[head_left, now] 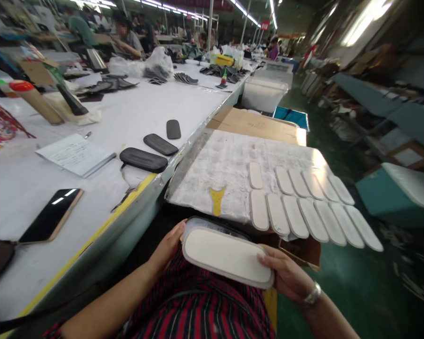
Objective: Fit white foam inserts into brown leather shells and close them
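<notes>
Our right hand (289,273) has its fingers (266,259) clamped on one end of a pale oblong pad (226,254). The pad's long axis runs left to right on a slant, its right end nearer our body, white face upward within a grey rim. Our right forearm angles in from the lower right, a metal band (313,294) at the wrist, thumb on the white face. Our left hand (167,247) reaches forward from the lower left, its fingers bent at the other end, by the edge of a grey piece (215,227) showing behind the pad; whether they pinch we cannot tell. So the pad is between our two hands, over our striped clothing (198,306).

Just beyond, a pale board (198,181) carries a yellow forked piece (217,200) and, to the right, two rows of similar pads (295,216). On our left, the bench (134,113) bears three dark oblong pieces (143,160), written paper (76,155) and a phone (51,216).
</notes>
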Demonstrator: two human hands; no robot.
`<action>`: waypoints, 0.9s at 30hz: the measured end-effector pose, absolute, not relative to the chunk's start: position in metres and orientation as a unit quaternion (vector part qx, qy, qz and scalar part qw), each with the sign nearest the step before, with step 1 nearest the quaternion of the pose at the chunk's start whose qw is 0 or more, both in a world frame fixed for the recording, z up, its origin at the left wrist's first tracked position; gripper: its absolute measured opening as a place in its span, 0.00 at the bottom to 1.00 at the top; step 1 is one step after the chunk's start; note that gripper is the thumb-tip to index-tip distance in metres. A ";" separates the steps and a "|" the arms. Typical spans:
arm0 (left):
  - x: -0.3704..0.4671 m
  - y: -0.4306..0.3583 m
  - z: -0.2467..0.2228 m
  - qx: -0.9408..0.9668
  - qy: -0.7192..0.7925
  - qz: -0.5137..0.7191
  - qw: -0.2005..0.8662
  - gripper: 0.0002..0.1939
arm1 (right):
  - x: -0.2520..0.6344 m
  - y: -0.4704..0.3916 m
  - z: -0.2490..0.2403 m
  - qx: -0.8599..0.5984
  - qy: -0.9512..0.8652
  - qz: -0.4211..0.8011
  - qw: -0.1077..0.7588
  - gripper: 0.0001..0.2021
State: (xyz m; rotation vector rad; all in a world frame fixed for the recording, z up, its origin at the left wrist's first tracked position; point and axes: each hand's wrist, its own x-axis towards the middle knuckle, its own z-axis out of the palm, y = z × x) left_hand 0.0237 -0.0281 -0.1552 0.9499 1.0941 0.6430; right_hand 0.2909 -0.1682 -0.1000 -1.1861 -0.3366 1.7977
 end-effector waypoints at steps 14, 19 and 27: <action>0.024 -0.046 -0.158 0.257 0.414 0.348 0.801 0.24 | 0.276 -0.137 -0.120 -0.622 -0.177 0.668 0.368 0.12; 0.031 -0.043 -0.159 0.379 0.508 0.334 0.698 0.23 | 0.276 -0.129 -0.121 -0.644 -0.209 0.653 0.340 0.13; 0.033 -0.042 -0.165 0.446 0.552 0.315 0.630 0.21 | 0.277 -0.125 -0.121 -0.707 -0.360 0.555 0.251 0.12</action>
